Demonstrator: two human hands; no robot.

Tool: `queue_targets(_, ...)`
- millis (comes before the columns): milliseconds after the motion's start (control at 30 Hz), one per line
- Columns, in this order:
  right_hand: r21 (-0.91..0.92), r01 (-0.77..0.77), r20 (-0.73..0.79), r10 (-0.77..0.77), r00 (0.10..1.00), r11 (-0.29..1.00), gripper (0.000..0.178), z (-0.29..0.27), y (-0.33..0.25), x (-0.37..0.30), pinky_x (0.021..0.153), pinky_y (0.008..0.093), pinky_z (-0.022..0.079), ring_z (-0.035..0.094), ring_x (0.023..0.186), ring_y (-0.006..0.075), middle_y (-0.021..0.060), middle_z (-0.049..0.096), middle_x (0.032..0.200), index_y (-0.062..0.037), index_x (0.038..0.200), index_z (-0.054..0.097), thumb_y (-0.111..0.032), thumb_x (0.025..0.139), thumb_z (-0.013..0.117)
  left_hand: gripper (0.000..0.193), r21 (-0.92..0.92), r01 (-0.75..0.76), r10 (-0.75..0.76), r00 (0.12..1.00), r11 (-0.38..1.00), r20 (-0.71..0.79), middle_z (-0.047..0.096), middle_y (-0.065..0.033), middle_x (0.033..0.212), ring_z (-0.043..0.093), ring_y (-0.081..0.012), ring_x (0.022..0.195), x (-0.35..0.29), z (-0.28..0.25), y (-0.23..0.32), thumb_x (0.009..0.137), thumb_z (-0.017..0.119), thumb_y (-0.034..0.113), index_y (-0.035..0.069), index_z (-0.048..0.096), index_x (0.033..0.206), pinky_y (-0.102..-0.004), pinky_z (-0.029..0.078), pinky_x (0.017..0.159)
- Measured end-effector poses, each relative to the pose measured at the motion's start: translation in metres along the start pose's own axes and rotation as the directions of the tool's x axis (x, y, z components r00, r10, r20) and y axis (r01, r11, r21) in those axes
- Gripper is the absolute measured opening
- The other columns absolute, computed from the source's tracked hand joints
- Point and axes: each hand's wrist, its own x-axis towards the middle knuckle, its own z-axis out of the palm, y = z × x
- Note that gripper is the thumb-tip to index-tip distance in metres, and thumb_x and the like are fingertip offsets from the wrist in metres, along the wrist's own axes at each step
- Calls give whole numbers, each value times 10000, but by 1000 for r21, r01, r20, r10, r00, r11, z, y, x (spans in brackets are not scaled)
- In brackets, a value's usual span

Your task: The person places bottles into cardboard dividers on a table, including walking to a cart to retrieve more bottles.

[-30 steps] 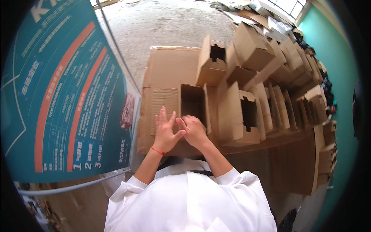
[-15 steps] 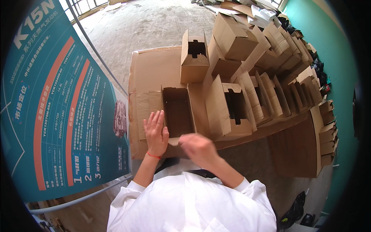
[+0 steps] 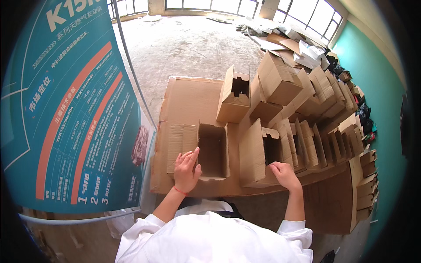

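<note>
- Part of the brown corrugated cardboard flap (image 3: 180, 138) is hidden under the left bare hand (image 3: 186, 172).
- Whether the right bare hand (image 3: 285, 174) grips or merely touches the upright brown cardboard box (image 3: 253, 154) cannot be told.
- Shadow hides the depths of the brown cardboard box with a notched opening (image 3: 231, 110).
- The teal printed banner (image 3: 83, 109) runs past the top edge; its finest print is too small to read.

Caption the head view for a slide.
Left hand at an open cardboard box, right hand at the near end of the neighbouring box.
</note>
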Motion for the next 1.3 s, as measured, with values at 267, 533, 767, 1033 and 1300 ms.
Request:
queue_targets(267, 140, -191, 390, 123, 912, 972, 261, 5, -6, -29, 681, 304, 526, 654, 704, 181, 108, 679, 761, 38, 923, 668, -179, 920, 525, 579, 4, 3, -3, 1000, 1000, -11, 623, -97, 1132, 549, -259, 1142, -2, -1, -1, 804, 580, 180, 149, 501, 1377, -469, 351, 1050)
queue_targets(533, -162, -96, 374, 151, 915, 982, 230, -12, -2, 85, 657, 388, 531, 665, 727, 272, 157, 667, 757, 39, 833, 619, -133, 889, 476, 583, 16, -7, 8, 1000, 1000, -12, 620, -100, 1136, 548, -266, 1136, -3, 1, -3, 805, 586, 176, 147, 496, 1379, -463, 357, 1048)
queue_targets(767, -464, -31, -375, -165, 912, 885, 459, 21, 65, 157, 1013, 437, 416, 493, 1198, 389, 233, 543, 1258, 11, 1266, 494, -135, 847, 613, 586, -39, -18, 17, 999, 999, -30, 630, -104, 1126, 557, -283, 1125, -6, 3, -3, 790, 607, 134, 136, 505, 1367, -435, 393, 1020)
queue_targets(1033, -463, -275, -53, 283, 958, 842, 486, 56, 79, 85, 878, 450, 499, 589, 1030, 436, 286, 609, 1097, 50, 1135, 557, -238, 779, 723, 608, -23, -8, 7, 999, 1000, -53, 636, -106, 1117, 557, -278, 1127, -8, 0, -7, 772, 624, 111, 118, 502, 1368, -397, 410, 1004)
queue_targets(1300, -346, -344, 217, 431, 876, 873, 804, 118, 199, 89, 932, 386, 483, 569, 1171, 317, 234, 566, 1279, 70, 1296, 485, -358, 692, 800, 551, -67, -3, 4, 1000, 998, 21, 627, -140, 1141, 564, -300, 1104, -2, -6, 1, 822, 560, 129, 80, 493, 1367, -400, 428, 970)
